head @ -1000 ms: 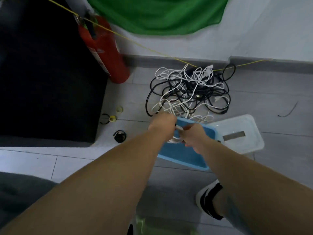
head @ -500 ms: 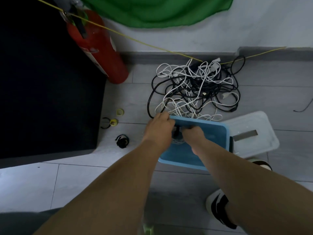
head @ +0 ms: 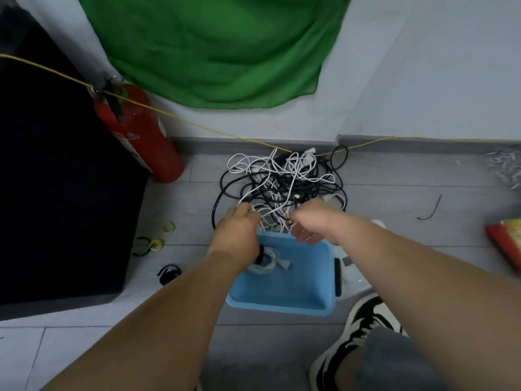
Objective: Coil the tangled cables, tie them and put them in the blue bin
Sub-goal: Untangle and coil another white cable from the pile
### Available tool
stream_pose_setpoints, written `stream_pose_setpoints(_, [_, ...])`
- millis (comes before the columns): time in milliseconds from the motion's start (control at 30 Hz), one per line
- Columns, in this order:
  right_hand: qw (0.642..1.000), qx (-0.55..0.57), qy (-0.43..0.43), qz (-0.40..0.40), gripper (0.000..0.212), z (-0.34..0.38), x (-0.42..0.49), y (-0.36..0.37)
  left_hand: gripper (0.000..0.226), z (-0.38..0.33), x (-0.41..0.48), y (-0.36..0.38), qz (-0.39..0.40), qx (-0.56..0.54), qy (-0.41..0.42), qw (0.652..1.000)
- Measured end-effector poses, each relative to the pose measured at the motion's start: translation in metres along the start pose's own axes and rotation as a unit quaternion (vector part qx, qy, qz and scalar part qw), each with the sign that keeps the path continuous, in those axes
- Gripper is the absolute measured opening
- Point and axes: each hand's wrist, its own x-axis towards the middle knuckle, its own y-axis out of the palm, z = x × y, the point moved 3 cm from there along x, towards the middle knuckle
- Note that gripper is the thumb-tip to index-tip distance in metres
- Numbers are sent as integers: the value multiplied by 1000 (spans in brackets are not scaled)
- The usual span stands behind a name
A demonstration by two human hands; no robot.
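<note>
A tangle of black and white cables (head: 282,182) lies on the grey floor by the wall. In front of it stands the blue bin (head: 282,306). Inside the bin lies one coiled white cable (head: 267,262) bound with a black tie. My left hand (head: 236,230) reaches over the bin's far left corner into the near edge of the tangle; its fingers curl down out of sight among white strands. My right hand (head: 313,221) hovers over the bin's far rim at the tangle, fingers loosely curled and holding nothing.
A red fire extinguisher (head: 141,136) leans at the left beside a black mat (head: 56,193). Yellow tape rolls (head: 168,227) and black ties (head: 168,273) lie left of the bin. A clear lid (head: 352,272) and my shoe (head: 352,334) are at its right. A yellow string (head: 197,128) crosses above the floor.
Both hands let go of the coiled white cable, which now lies in the bin, and moved forward to the tangle. The camera tilted up toward the wall.
</note>
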Motion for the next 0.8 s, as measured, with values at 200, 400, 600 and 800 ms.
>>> stream_pose_setpoints(200, [991, 3, -58, -122, 27, 8, 44, -33, 33, -10, 44, 1, 48, 13, -4, 999])
stream_pose_setpoints(400, [991, 91, -45, -92, 32, 17, 98, -23, 29, -15, 89, 21, 131, 14, -23, 991])
stream_pose_setpoints(600, [987, 156, 26, -32, 21, 15, 122, 1, 26, 4, 90, 38, 238, -6, -60, 969])
stream_pose_setpoints(800, [964, 213, 7, -158, 19, 23, 113, -12, 23, 19, 87, 30, 153, -46, -93, 983])
